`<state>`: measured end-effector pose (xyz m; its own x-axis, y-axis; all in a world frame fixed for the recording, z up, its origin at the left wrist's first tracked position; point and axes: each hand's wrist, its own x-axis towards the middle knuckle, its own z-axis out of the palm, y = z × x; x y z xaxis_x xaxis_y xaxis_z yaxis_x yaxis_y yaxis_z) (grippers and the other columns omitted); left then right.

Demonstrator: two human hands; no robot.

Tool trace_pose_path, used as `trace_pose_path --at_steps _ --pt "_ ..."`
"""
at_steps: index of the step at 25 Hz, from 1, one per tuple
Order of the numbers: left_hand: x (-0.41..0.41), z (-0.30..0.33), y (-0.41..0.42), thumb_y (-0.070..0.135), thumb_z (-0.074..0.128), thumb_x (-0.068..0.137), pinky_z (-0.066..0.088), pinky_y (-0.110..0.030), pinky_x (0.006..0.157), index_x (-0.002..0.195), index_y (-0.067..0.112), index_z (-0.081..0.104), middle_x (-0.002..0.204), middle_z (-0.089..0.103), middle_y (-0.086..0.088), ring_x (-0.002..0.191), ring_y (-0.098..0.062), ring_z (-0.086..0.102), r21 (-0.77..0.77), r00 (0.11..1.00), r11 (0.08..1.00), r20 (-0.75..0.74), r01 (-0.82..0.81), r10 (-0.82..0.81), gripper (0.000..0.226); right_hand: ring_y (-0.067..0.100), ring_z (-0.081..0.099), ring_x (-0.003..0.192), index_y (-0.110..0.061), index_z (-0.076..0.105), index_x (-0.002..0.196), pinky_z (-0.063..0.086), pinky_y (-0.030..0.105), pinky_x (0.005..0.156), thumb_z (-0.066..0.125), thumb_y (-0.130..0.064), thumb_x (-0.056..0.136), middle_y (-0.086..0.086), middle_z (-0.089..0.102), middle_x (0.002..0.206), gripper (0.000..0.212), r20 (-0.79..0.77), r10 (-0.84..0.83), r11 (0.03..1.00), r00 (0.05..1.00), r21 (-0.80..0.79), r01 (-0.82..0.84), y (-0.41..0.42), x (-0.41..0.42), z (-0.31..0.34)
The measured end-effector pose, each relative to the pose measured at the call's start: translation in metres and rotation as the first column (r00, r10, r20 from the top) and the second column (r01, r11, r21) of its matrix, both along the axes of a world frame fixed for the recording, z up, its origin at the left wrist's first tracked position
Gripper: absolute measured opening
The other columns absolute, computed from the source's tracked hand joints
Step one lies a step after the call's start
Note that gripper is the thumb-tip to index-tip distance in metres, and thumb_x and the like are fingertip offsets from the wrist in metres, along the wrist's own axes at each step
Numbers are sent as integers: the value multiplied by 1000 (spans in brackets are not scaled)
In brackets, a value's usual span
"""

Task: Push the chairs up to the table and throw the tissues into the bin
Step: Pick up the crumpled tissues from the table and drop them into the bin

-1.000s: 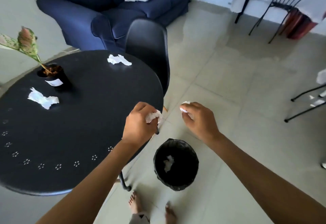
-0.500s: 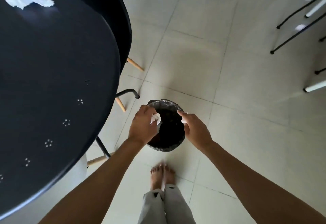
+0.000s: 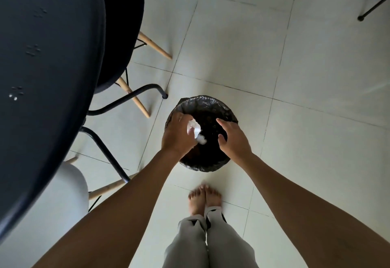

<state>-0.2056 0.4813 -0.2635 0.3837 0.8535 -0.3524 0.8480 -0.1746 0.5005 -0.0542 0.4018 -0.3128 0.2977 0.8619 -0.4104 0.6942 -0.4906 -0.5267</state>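
A black bin (image 3: 203,165) with a dark plastic liner stands on the floor just ahead of my bare feet. My left hand (image 3: 176,136) hovers over its left rim, fingers curled on a crumpled white tissue (image 3: 192,126). A second white wad (image 3: 202,140), blurred, is lower down inside the bin's mouth. Over the right half of the bin, my right hand (image 3: 234,139) has its fingers spread and holds nothing. The round black table (image 3: 48,61) fills the left side. A dark chair (image 3: 121,27) with wooden legs is tucked against it.
A white chair (image 3: 72,185) sits under the table edge at lower left. Curved black table legs (image 3: 126,99) reach out towards the bin. Thin black furniture legs (image 3: 371,8) stand at the top right. Pale floor tiles (image 3: 306,120) stretch to the right.
Both hands have dropped from table height to the bin's mouth and the view has tilted down. My right hand has opened and no longer holds its tissue.
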Motion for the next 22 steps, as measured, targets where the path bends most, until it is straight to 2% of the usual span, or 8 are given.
trace_pose_path --at_steps 4,9,11,16,18,22 --pt "0 10 -1 37 54 91 40 -39 109 142 27 39 153 31 -1 135 -22 40 -95 997 994 -65 45 -51 54 20 49 129 -20 40 143 43 31 104 47 -20 94 5 48 141 49 23 -11 1000 1000 10 11 -10 9 26" --pt "1 77 -10 34 46 95 35 -37 113 143 26 39 152 34 -1 139 -20 36 -107 998 994 -56 21 -28 49 19 53 123 -18 48 137 43 29 102 47 -19 94 6 53 134 44 40 -11 999 999 50 9 -17 20 107" --pt "2 119 -12 35 44 95 38 -37 112 141 23 42 148 39 -1 136 -20 40 -72 997 997 -63 38 -42 48 19 54 121 -18 50 136 42 28 101 47 -19 93 5 53 133 43 63 -6 998 998 68 2 -11 25 151" --pt "4 238 2 35 40 96 48 -37 97 131 21 51 136 49 0 121 -23 53 127 1000 992 -18 -20 22 39 25 60 113 -15 58 128 46 31 94 51 -16 90 10 60 122 38 161 70 972 985 210 -103 39 24 271" --pt "-5 272 15 35 39 96 50 -38 93 128 20 52 131 52 -2 115 -25 56 203 998 978 -28 -50 57 38 27 60 111 -14 59 126 48 32 93 51 -16 90 12 61 120 38 190 122 954 974 249 -168 70 17 307" --pt "-59 321 45 33 42 94 52 -37 88 119 17 56 121 55 -5 104 -27 60 256 980 952 -54 -170 189 32 29 61 111 -12 61 122 49 33 92 49 -16 89 14 62 118 35 213 273 902 938 283 -326 140 -23 362"
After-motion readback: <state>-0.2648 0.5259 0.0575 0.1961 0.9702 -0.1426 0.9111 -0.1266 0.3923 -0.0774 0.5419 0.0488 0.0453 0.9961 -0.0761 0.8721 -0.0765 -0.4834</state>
